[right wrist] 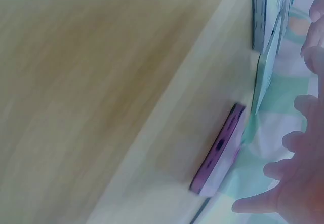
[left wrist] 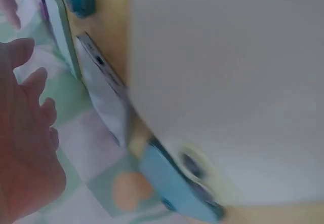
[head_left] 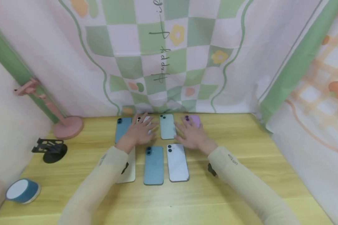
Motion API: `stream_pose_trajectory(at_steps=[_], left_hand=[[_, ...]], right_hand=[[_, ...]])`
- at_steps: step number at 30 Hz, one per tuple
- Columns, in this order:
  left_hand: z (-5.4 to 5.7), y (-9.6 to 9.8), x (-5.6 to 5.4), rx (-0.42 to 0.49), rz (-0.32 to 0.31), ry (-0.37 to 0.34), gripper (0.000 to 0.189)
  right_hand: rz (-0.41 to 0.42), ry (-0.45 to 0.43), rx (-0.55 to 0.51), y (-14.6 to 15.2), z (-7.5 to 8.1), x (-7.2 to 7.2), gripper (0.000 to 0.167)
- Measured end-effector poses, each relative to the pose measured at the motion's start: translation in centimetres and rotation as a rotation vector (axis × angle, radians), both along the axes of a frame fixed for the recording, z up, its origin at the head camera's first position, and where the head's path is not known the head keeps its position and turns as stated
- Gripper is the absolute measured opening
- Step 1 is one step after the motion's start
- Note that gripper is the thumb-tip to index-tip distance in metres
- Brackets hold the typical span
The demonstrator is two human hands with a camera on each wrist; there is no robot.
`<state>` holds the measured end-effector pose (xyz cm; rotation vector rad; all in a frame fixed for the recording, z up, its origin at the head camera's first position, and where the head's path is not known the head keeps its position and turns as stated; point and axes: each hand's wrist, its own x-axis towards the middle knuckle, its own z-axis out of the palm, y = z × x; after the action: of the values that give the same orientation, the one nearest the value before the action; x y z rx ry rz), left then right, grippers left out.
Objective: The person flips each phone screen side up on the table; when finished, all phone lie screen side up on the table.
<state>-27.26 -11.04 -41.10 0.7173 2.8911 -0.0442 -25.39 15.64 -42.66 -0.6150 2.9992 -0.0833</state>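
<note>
Several phones lie back side up in two rows on the wooden table. My left hand (head_left: 140, 131), fingers spread, hovers over a silver phone (left wrist: 104, 92) in the back row and partly hides it. A blue phone (head_left: 124, 127) is left of that hand. Over a purple phone (right wrist: 220, 155) I hold my right hand (head_left: 192, 135), also with fingers apart and gripping nothing. Between the hands lies a mint-green phone (head_left: 167, 127). The front row has a cream phone (head_left: 130, 170), partly under my left forearm, a teal phone (head_left: 153, 167) and a pale lavender phone (head_left: 178, 164).
On the table's left side stand a pink stand (head_left: 68, 126), a black phone holder (head_left: 54, 153) and a blue round object with a white top (head_left: 23, 191). A checked curtain (head_left: 169, 62) hangs along the table's back edge.
</note>
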Motion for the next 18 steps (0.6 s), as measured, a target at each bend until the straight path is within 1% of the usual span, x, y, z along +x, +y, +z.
stream_pose_trajectory(at_steps=[4, 9, 11, 13, 16, 18], left_hand=[[0.4, 2.8, -0.9, -0.011, -0.025, -0.011, 0.06], [0.6, 6.4, -2.2, 0.043, -0.053, -0.076, 0.062], [0.4, 7.8, -3.1, 0.062, -0.053, -0.096, 0.062], [-0.1, 9.2, -4.1, 0.071, -0.045, -0.12, 0.064], [-0.1, 10.9, -4.8, 0.096, -0.044, -0.138, 0.068], [0.2, 11.7, -5.0, 0.125, -0.053, -0.158, 0.071]], right_hand=[[-0.027, -0.017, -0.026, 1.5, 0.2, 0.2, 0.072], [-0.063, -0.055, -0.035, 3.5, 0.2, 0.7, 0.074], [-0.069, -0.075, -0.027, 4.3, 0.3, 1.0, 0.074], [-0.062, -0.081, -0.024, 5.0, 0.2, 1.4, 0.075], [-0.036, -0.079, -0.037, 5.9, 0.0, 2.1, 0.075], [-0.013, -0.062, -0.052, 6.4, -0.3, 2.4, 0.074]])
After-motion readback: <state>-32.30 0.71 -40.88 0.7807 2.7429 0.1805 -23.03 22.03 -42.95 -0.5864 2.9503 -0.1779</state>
